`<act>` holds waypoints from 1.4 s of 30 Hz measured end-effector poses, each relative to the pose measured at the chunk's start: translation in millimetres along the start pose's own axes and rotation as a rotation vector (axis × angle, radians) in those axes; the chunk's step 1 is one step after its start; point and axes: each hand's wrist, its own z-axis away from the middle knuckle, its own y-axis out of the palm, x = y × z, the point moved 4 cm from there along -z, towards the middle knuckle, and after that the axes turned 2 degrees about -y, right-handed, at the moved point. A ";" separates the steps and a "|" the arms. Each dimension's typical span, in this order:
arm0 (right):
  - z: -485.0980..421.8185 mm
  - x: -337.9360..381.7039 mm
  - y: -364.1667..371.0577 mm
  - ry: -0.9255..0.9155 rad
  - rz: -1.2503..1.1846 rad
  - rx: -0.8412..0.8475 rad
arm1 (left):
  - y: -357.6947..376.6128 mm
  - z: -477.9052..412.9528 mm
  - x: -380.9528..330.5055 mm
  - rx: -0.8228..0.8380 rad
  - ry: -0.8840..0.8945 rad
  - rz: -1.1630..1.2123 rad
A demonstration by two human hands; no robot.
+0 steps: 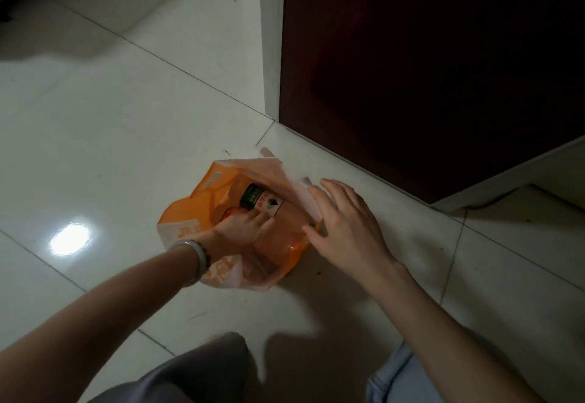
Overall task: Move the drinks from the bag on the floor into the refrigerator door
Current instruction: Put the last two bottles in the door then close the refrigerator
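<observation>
One orange bag (182,217) sits on the floor (126,124); my left hand (243,228) curls round the one bottle (261,201) showing inside, my right hand (345,225) spread open against its rim.

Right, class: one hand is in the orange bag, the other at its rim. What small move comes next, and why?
Probably grip the green-capped drink with the left hand and lift it straight out. That hand is inside the orange bag, touching the drink, and the open right hand holds the rim back, so the mouth looks clear.
</observation>
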 end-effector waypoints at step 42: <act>34.5 -28.2 -51.8 0.258 -0.616 -0.340 | -19.3 -26.4 6.0 0.204 -0.101 0.157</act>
